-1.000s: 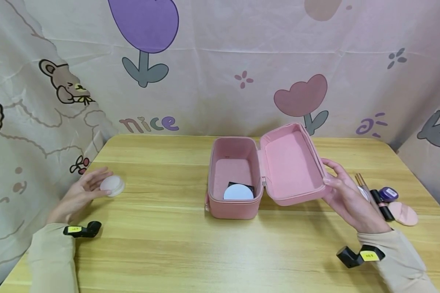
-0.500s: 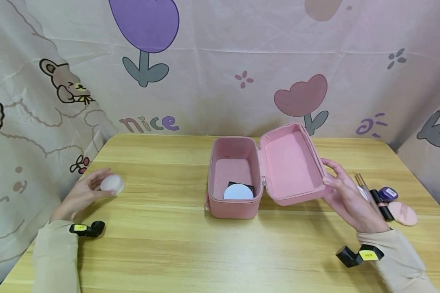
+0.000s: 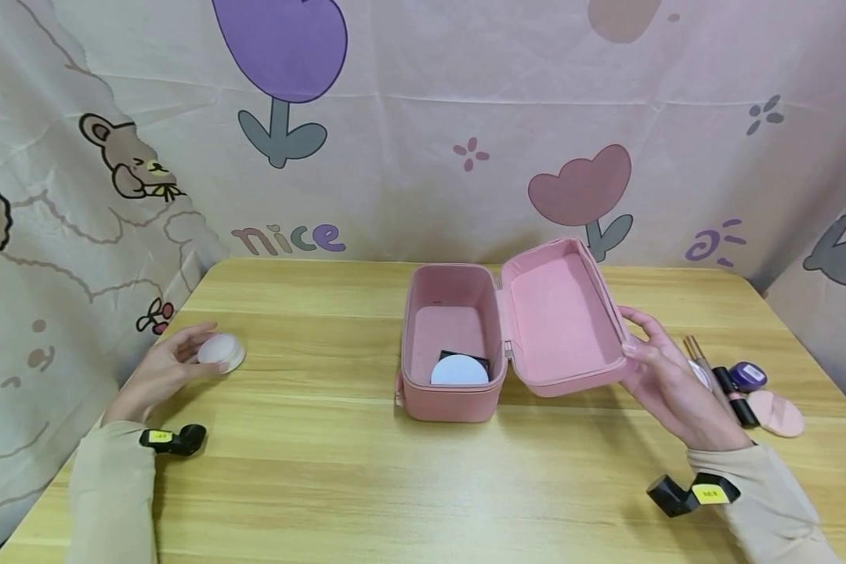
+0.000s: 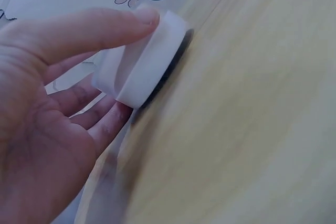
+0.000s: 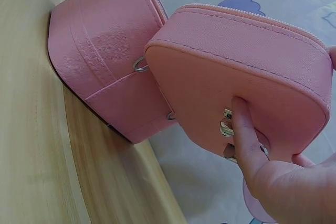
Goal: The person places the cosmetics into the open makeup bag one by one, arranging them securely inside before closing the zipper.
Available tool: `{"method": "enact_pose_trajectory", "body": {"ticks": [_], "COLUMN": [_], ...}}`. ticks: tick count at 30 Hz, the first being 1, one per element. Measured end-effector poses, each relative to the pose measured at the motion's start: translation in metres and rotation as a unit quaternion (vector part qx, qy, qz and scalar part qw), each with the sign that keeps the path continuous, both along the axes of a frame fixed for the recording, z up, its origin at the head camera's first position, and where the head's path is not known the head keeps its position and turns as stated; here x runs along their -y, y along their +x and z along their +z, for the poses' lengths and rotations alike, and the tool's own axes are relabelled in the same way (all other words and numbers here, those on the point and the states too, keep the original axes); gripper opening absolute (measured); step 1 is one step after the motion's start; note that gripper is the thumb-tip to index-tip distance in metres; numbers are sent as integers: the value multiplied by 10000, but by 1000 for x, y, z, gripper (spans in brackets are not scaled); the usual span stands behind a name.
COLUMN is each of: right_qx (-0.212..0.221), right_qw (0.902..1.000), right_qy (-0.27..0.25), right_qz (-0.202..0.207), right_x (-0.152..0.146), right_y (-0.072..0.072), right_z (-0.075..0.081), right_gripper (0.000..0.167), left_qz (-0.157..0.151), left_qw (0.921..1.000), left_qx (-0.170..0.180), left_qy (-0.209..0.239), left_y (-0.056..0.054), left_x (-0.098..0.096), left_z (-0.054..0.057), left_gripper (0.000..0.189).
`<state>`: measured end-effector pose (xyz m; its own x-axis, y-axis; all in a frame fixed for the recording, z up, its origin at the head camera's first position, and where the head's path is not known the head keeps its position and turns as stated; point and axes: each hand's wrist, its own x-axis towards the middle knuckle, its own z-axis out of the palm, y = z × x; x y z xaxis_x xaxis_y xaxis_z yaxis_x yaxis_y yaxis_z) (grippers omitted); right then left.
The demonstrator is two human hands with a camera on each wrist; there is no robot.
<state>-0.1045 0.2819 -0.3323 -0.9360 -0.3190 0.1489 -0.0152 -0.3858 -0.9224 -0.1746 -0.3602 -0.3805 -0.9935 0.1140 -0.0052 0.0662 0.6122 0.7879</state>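
**One white jar in the left hand, one pink lid in the right hand**

And we have the hands well apart, one out on each side! On the left, thumb and fingers pinch the white jar over the far left part of the bench; whether its dark lower edge touches the wood, I can't tell. Across on the right, fingers clasp the outer end of the pink lid, and the right wrist view has one finger pressed along its outside, right by a shiny metal fitting.

That lid swings out to the right of the pink case, joined along one side and tilted up, with the case sitting upright mid-bench. Look inside: a white disc at the near end, and a dark item peeking out behind it.

Further right, past the right hand, a little cluster: slim sticks, a black tube, a purple jar and a pink puff, all close together. And round the back, a printed cloth hangs behind it all, purple tulip, bear and all!
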Motion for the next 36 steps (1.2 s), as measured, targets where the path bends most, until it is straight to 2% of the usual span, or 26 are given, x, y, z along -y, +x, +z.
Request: {"method": "enact_pose_trajectory", "body": {"ticks": [11,16,21,27,36], "right_qx": [10,-26,-49,27,-68], "right_qw": [9998,10000,9999,10000,9999], "right_qy": [-156,-82,-104,48,-94], "right_qz": [75,49,126,11,48], "right_x": [4,2,0,0,0], "right_y": [-2,-1,-1,-1,0], "right_z": [3,1,-2,-2,-2], "right_gripper": [48,47,47,47,47], "left_qz": [91,-7,39,198,117], "left_qw": [9998,9999,9987,9949,9950], "left_qx": [-116,-170,-500,-983,-978], "left_qy": [-150,18,21,-79,144], "left_y": [1,-1,-4,-8,-11], "left_x": [-7,-16,-28,-43,-61], "left_z": [7,12,15,17,24], "left_gripper": [76,79,78,71,70]}}
